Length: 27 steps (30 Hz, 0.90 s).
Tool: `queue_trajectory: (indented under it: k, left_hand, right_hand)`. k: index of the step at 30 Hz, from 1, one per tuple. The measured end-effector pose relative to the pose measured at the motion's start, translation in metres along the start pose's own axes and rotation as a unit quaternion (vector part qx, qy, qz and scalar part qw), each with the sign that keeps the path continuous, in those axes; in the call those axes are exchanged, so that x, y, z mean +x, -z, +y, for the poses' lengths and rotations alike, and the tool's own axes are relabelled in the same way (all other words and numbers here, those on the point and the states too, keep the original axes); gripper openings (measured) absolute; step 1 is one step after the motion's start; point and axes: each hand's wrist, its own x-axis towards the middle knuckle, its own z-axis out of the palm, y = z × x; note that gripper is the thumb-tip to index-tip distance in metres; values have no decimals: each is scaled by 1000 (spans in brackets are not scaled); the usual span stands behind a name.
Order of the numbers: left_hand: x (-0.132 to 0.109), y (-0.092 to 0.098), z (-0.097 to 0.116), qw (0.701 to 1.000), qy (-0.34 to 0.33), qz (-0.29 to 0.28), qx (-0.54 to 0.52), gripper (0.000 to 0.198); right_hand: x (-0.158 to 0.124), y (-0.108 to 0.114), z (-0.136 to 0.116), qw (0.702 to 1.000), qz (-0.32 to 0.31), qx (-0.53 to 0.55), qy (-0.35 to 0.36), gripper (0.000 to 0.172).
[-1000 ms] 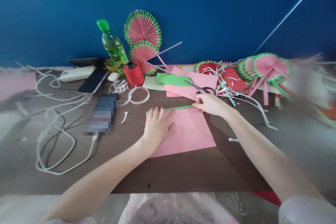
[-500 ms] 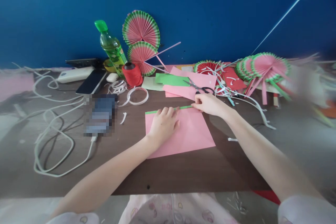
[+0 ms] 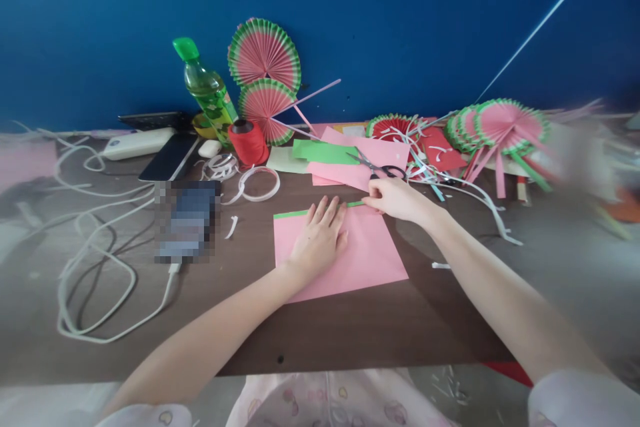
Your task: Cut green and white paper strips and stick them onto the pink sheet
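At left on a brown desk (image 3: 350, 337), a phone with a pixelated screen (image 3: 187, 220) trails a looping white cable (image 3: 105, 341); a small white scrap (image 3: 231, 227) lies just right of it. Next, at centre, a pink sheet (image 3: 370, 250) lies flat, a narrow green band (image 3: 290, 215) along its far edge. The person's left hand (image 3: 320, 237) rests palm down on the sheet, fingers spread to the band — pressing, not grasping. The right hand (image 3: 393, 199) is curled, thumb and fingertips closed on the band's right end, with scissors (image 3: 373, 164) close behind it.

The sheet looks light, thin and flexible, likely to crease or slide if unpinned; its far corners seem the best holds. Its near edge stops short of the desk's front edge, with bare brown surface between. Farther right, past another white scrap (image 3: 441, 265), the right forearm crosses that side; behind, paper clutter limits reach.
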Motion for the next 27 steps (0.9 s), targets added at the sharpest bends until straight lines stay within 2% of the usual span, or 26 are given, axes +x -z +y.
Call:
queue_trajectory:
  k: [27]
  left_hand:
    - [0, 6, 1, 999, 10, -38, -34, 51]
  right_hand:
    - [-1, -2, -6, 998, 19, -51, -13, 26]
